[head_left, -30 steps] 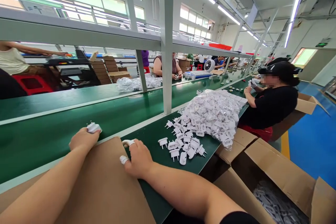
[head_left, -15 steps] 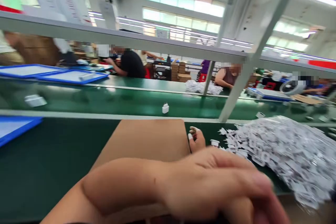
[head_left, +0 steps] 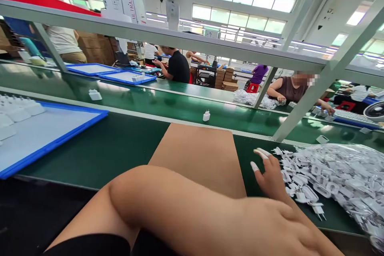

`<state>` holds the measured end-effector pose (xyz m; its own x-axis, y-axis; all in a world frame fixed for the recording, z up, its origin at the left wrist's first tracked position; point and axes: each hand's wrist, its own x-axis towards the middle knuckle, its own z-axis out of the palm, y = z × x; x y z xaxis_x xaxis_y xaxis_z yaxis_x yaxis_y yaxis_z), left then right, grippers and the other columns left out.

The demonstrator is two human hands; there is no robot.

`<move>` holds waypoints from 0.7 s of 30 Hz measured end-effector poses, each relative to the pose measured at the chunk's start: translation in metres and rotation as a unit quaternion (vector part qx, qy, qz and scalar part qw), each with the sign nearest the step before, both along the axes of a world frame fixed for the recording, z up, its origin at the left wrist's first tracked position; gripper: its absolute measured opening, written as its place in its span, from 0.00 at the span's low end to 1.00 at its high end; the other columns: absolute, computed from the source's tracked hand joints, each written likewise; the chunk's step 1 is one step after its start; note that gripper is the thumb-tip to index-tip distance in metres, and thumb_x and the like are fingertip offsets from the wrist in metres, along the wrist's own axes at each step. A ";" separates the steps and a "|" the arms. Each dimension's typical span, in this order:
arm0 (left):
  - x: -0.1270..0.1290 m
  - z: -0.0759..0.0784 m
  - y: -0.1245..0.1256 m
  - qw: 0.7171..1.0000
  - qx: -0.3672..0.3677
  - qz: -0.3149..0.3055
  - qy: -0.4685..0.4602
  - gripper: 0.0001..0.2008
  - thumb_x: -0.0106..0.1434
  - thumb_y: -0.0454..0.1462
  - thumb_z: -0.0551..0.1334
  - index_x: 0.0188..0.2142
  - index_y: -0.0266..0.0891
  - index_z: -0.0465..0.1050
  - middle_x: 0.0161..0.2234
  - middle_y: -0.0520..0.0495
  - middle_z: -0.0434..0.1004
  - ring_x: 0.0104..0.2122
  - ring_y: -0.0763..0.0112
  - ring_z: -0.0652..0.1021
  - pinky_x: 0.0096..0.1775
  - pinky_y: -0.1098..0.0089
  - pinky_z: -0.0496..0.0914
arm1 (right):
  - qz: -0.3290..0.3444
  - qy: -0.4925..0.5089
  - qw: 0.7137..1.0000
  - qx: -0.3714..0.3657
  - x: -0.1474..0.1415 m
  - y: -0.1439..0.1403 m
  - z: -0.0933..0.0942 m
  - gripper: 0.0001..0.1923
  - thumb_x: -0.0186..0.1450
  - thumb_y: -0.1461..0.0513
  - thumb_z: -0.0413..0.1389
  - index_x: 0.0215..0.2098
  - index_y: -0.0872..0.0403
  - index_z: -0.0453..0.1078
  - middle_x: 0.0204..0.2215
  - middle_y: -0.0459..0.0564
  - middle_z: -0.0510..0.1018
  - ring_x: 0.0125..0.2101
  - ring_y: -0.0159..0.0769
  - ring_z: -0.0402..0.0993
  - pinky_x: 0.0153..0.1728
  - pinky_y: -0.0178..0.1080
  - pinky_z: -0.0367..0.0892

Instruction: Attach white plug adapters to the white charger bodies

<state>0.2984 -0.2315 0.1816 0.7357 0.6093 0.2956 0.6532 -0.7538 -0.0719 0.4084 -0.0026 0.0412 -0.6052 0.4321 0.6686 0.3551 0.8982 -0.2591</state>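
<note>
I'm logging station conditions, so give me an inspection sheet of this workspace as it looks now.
Surface: green belt with a brown cardboard sheet on it.
Job's things: heap of white plug parts, partly in clear plastic.
Clutter: blue tray with white adapters; lone white adapter on the far belt.
Hands: right hand open, taped fingers beside the heap; left hand resting across the right forearm, empty.
Cables: nothing seen.
Surroundings: co-workers seated opposite, fan, stacked cartons.

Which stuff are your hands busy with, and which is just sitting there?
In hand:
right hand at the pile of white plug parts
left hand resting on the right forearm
cardboard sheet

Lying about:
blue tray
white charger on the belt
</note>
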 end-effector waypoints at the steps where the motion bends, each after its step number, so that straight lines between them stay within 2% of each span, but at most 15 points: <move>1: -0.012 0.002 0.008 0.999 0.005 -0.036 0.004 0.06 0.67 0.46 0.65 0.39 0.55 0.81 0.46 0.43 0.82 0.52 0.59 0.77 0.42 0.58 0.72 | -0.044 -0.018 0.998 0.031 0.020 0.000 -0.002 0.24 0.70 0.53 0.54 0.62 0.50 0.71 0.60 0.64 0.73 0.64 0.62 0.65 0.64 0.66 0.61; 2: -0.025 0.000 0.019 0.998 -0.002 -0.059 -0.006 0.06 0.68 0.46 0.66 0.40 0.51 0.81 0.46 0.42 0.82 0.50 0.58 0.78 0.43 0.58 0.73 | -0.099 -0.037 0.993 0.050 0.041 0.001 -0.006 0.25 0.69 0.51 0.55 0.62 0.50 0.72 0.63 0.65 0.70 0.68 0.66 0.58 0.65 0.69 0.56; 3: -0.040 -0.004 0.032 0.998 -0.019 -0.050 -0.030 0.08 0.69 0.46 0.67 0.41 0.48 0.80 0.45 0.42 0.82 0.49 0.57 0.79 0.44 0.58 0.73 | -0.163 -0.057 0.983 0.056 0.060 0.001 -0.011 0.27 0.68 0.48 0.56 0.62 0.50 0.72 0.66 0.65 0.67 0.71 0.71 0.51 0.64 0.73 0.53; 5: -0.068 -0.024 0.063 0.991 -0.071 0.027 -0.113 0.15 0.68 0.49 0.69 0.47 0.44 0.79 0.46 0.40 0.82 0.49 0.53 0.79 0.49 0.57 0.74 | -0.285 -0.105 0.952 0.036 0.091 0.001 -0.022 0.32 0.66 0.43 0.57 0.61 0.51 0.72 0.69 0.66 0.62 0.72 0.79 0.42 0.62 0.79 0.49; 7: -0.092 -0.055 0.093 0.966 -0.107 0.122 -0.202 0.21 0.68 0.51 0.69 0.53 0.41 0.78 0.54 0.36 0.79 0.55 0.50 0.77 0.58 0.54 0.72 | -0.367 -0.165 0.915 -0.012 0.109 -0.001 -0.030 0.33 0.64 0.42 0.59 0.58 0.53 0.75 0.68 0.67 0.63 0.70 0.83 0.41 0.60 0.80 0.50; 9: -0.112 -0.093 0.118 0.939 -0.117 0.203 -0.252 0.25 0.71 0.53 0.65 0.59 0.40 0.74 0.61 0.34 0.73 0.62 0.47 0.72 0.65 0.49 0.66 | -0.398 -0.217 0.889 -0.068 0.115 -0.002 -0.032 0.29 0.63 0.45 0.60 0.55 0.54 0.76 0.64 0.68 0.66 0.69 0.81 0.46 0.61 0.75 0.53; 12: -0.134 -0.145 0.140 0.911 -0.101 0.290 -0.274 0.30 0.74 0.53 0.59 0.66 0.38 0.68 0.69 0.35 0.63 0.71 0.46 0.59 0.71 0.45 0.55 | -0.386 -0.237 0.884 -0.118 0.110 0.000 -0.030 0.24 0.64 0.52 0.60 0.55 0.55 0.75 0.59 0.65 0.70 0.67 0.68 0.56 0.63 0.62 0.59; 15: -0.147 -0.177 0.145 0.907 -0.098 0.312 -0.266 0.31 0.74 0.54 0.57 0.66 0.35 0.67 0.69 0.34 0.63 0.71 0.46 0.59 0.72 0.44 0.55 | -0.351 -0.218 0.903 -0.115 0.104 -0.001 -0.031 0.21 0.63 0.56 0.60 0.52 0.57 0.76 0.57 0.65 0.71 0.65 0.64 0.58 0.62 0.57 0.61; 18: -0.149 -0.188 0.143 0.918 -0.096 0.289 -0.252 0.30 0.75 0.54 0.56 0.65 0.37 0.68 0.68 0.36 0.66 0.70 0.48 0.62 0.71 0.45 0.57 | -0.294 -0.179 0.932 -0.112 0.105 -0.004 -0.034 0.17 0.63 0.58 0.60 0.48 0.56 0.76 0.55 0.64 0.71 0.62 0.61 0.60 0.61 0.56 0.62; 21: -0.145 -0.187 0.142 0.926 -0.100 0.277 -0.237 0.29 0.74 0.55 0.57 0.64 0.38 0.70 0.67 0.37 0.67 0.69 0.47 0.63 0.70 0.44 0.59 | -0.207 -0.146 0.960 -0.122 0.107 -0.002 -0.032 0.12 0.65 0.55 0.60 0.43 0.53 0.75 0.50 0.60 0.73 0.57 0.56 0.65 0.58 0.53 0.65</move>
<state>0.1530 -0.0899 -0.0057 0.1099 0.9320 0.3454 0.8659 -0.2604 0.4271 0.5150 -0.0045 0.0093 -0.4942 0.7982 0.3445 0.7583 0.5896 -0.2782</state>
